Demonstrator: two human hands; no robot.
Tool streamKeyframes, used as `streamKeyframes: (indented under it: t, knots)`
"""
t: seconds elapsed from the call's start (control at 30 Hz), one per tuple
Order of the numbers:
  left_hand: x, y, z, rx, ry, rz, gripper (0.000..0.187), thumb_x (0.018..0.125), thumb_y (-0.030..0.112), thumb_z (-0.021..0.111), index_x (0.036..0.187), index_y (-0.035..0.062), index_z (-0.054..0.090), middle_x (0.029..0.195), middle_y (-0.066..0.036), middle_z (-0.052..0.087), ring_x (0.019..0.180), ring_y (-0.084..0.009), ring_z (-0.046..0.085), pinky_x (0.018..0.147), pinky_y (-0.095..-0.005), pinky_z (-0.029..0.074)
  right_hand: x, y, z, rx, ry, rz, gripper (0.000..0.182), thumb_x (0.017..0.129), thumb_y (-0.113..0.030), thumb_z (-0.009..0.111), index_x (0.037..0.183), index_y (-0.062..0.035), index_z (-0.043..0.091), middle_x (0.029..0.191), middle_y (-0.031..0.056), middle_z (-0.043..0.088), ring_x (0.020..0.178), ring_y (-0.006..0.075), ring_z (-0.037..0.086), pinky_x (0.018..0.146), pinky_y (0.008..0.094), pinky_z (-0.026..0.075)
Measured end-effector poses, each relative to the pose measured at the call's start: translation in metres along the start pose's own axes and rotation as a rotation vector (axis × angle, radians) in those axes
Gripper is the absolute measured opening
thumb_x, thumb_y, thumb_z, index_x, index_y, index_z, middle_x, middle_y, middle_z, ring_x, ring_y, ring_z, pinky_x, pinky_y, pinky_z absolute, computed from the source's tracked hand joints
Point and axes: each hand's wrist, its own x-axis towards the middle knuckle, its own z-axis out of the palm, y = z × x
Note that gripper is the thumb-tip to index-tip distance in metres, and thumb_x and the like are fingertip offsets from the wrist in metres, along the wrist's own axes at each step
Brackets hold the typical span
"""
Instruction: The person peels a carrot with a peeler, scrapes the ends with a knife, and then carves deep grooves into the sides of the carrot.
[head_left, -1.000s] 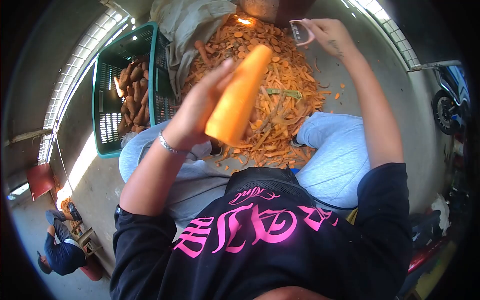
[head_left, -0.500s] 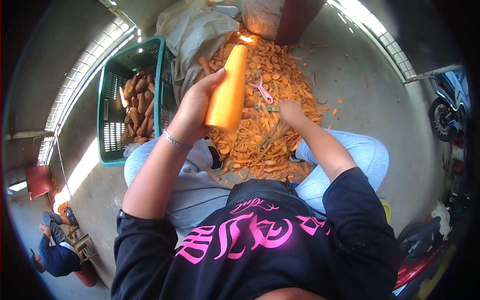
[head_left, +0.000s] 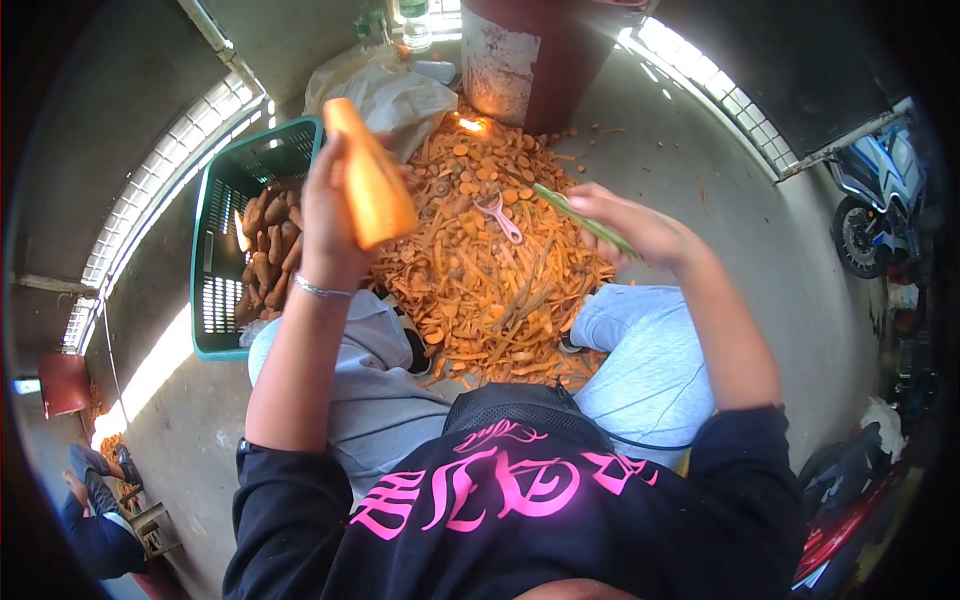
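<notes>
Holds peeled carrot (head_left: 372, 190) tilted within wrapped fingers of left hand (head_left: 325, 228); grips green-handled tool (head_left: 553, 197), apparently a knife, in closed fingers of right hand (head_left: 642, 224). Shows pink peeler (head_left: 509, 227) on peelings (head_left: 465, 325) between both. Could drop carrot through loose hold, or nick fingers through careless aim.

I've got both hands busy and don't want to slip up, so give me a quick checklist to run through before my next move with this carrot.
1. Carrot gripped in the left hand: ok.
2. Green tool held in the right hand: ok.
3. Tool apart from the carrot and left hand: ok, there is a gap between them.
4. Pink peeler out of both hands: ok, it lies on the heap of peelings and slices.
5. Carrot peeled all round: cannot tell; the visible side is bright orange, the far side is hidden.
6. Tool's edge facing a safe way: cannot tell, too small and blurred.
</notes>
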Motion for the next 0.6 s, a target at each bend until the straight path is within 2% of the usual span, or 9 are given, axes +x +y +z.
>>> streamKeyframes:
  t: [0.07, 0.13, 0.2, 0.27, 0.33, 0.4, 0.47, 0.57, 0.6]
  knots:
    - [0.008, 0.015, -0.01, -0.01, 0.055, 0.118, 0.052, 0.096, 0.043, 0.046, 0.119, -0.0041, 0.049, 0.095, -0.014, 0.059, 0.08, -0.026, 0.063, 0.076, -0.0381, 0.054, -0.059, -0.005, 0.019, 0.367, -0.276, -0.372, 0.086, 0.09, -0.058, 0.051, 0.148, -0.0022, 0.022, 0.095, 0.003, 0.058, 0.063, 0.0038, 0.052, 0.053, 0.0237, 0.045]
    - [0.021, 0.02, -0.031, -0.027, 0.088, 0.205, 0.054, 0.095, 0.043, 0.046, 0.122, -0.0045, 0.047, 0.095, -0.014, 0.058, 0.086, -0.0278, 0.062, 0.079, -0.0409, 0.054, -0.116, -0.028, 0.041, 0.352, -0.524, -0.47, 0.107, 0.077, -0.053, 0.066, 0.149, -0.0006, 0.007, 0.104, 0.0081, 0.053, 0.073, 0.0094, 0.048, 0.063, 0.0238, 0.041]
    - [0.022, 0.019, -0.026, -0.062, 0.133, 0.18, 0.051, 0.097, 0.041, 0.045, 0.12, -0.0047, 0.049, 0.094, -0.013, 0.058, 0.086, -0.0259, 0.062, 0.083, -0.0394, 0.053, -0.145, -0.042, 0.061, 0.306, -0.674, -0.528, 0.133, 0.065, -0.049, 0.081, 0.15, 0.0009, -0.008, 0.112, 0.0132, 0.048, 0.084, 0.0149, 0.043, 0.072, 0.0238, 0.036]
    - [0.023, 0.016, -0.029, -0.061, 0.124, 0.133, 0.05, 0.097, 0.04, 0.044, 0.118, -0.0043, 0.051, 0.095, -0.014, 0.059, 0.086, -0.0252, 0.062, 0.086, -0.0409, 0.052, -0.152, -0.049, 0.073, 0.293, -0.768, -0.599, 0.14, 0.06, -0.047, 0.085, 0.148, 0.0044, -0.011, 0.114, 0.0145, 0.045, 0.088, 0.0158, 0.042, 0.074, 0.0259, 0.035]
    - [0.021, 0.007, -0.022, -0.036, 0.096, 0.066, 0.051, 0.097, 0.042, 0.044, 0.119, -0.003, 0.051, 0.093, -0.013, 0.06, 0.086, -0.0249, 0.062, 0.084, -0.0426, 0.053, -0.159, -0.055, 0.076, 0.274, -0.778, -0.659, 0.137, 0.062, -0.046, 0.084, 0.148, 0.0081, -0.008, 0.113, 0.0145, 0.044, 0.087, 0.0162, 0.042, 0.074, 0.0274, 0.036]
    - [0.013, 0.003, -0.008, -0.031, -0.009, -0.005, 0.053, 0.096, 0.043, 0.045, 0.121, -0.0025, 0.051, 0.09, -0.011, 0.061, 0.085, -0.0236, 0.063, 0.08, -0.0411, 0.054, -0.172, -0.065, 0.069, 0.284, -0.711, -0.514, 0.13, 0.053, -0.036, 0.084, 0.149, 0.0017, 0.004, 0.117, 0.0143, 0.046, 0.095, 0.0194, 0.049, 0.079, 0.0268, 0.04]
    - [0.018, 0.001, -0.007, -0.079, -0.09, -0.081, 0.057, 0.096, 0.043, 0.045, 0.126, -0.0049, 0.05, 0.09, -0.011, 0.062, 0.084, -0.0224, 0.063, 0.076, -0.0393, 0.055, -0.16, -0.053, 0.067, 0.161, -0.656, -0.685, 0.129, 0.057, -0.036, 0.083, 0.148, 0.005, 0.002, 0.114, 0.0134, 0.047, 0.091, 0.0182, 0.047, 0.078, 0.0264, 0.039]
    - [0.018, 0.0, 0.009, -0.169, -0.249, -0.261, 0.055, 0.094, 0.042, 0.046, 0.12, -0.0066, 0.051, 0.09, -0.016, 0.063, 0.078, -0.0269, 0.065, 0.072, -0.0372, 0.055, -0.145, -0.037, 0.055, 0.304, -0.384, -0.64, 0.087, 0.074, -0.031, 0.073, 0.141, 0.0, 0.028, 0.096, 0.003, 0.046, 0.082, 0.0106, 0.045, 0.07, 0.0224, 0.037]
    - [0.018, -0.001, 0.015, -0.067, -0.197, -0.298, 0.055, 0.095, 0.04, 0.043, 0.123, -0.0073, 0.05, 0.092, -0.017, 0.064, 0.078, -0.0264, 0.065, 0.071, -0.037, 0.056, -0.132, -0.032, 0.05, 0.384, -0.234, -0.608, 0.073, 0.08, -0.03, 0.069, 0.139, -0.0017, 0.036, 0.09, -0.0005, 0.046, 0.079, 0.008, 0.044, 0.068, 0.0211, 0.036]
